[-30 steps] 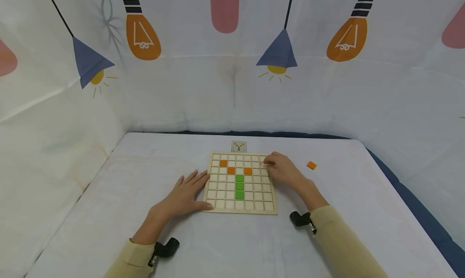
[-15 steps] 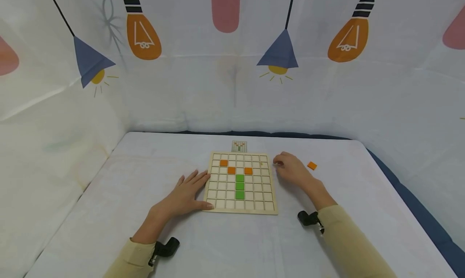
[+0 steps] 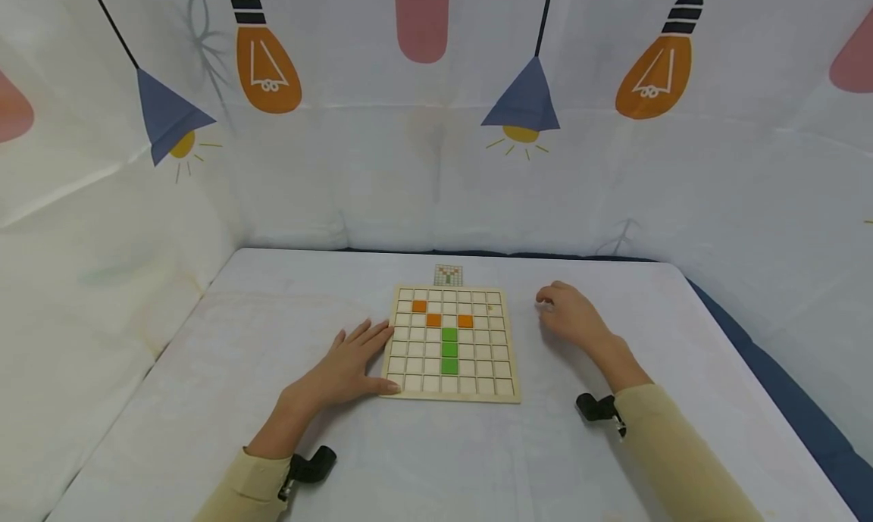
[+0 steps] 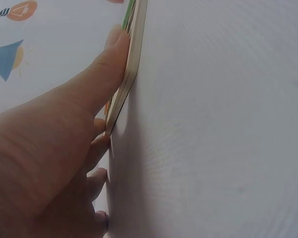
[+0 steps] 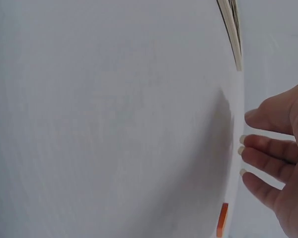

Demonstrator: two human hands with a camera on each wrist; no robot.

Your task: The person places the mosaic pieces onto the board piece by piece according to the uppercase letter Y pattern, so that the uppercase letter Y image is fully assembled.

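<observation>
A square wooden grid board lies on the table. Three orange tiles and a column of three green tiles sit in its cells. My left hand rests at the board's left side, fingers spread, the thumb over the near left corner. In the left wrist view that thumb lies along the board's edge. Off the board's right side, my right hand hovers with loosely bent fingers and holds nothing. A loose orange tile shows below its fingers in the right wrist view; the hand hides it from the head view.
A small card with a printed grid pattern lies just beyond the board's far edge. The white table ends at a fabric wall printed with lamps and bulbs. Each wrist wears a black camera mount.
My right hand has moved right, from the board's far right corner to over the loose orange tile, covering it in the head view. My left hand stays in place.
</observation>
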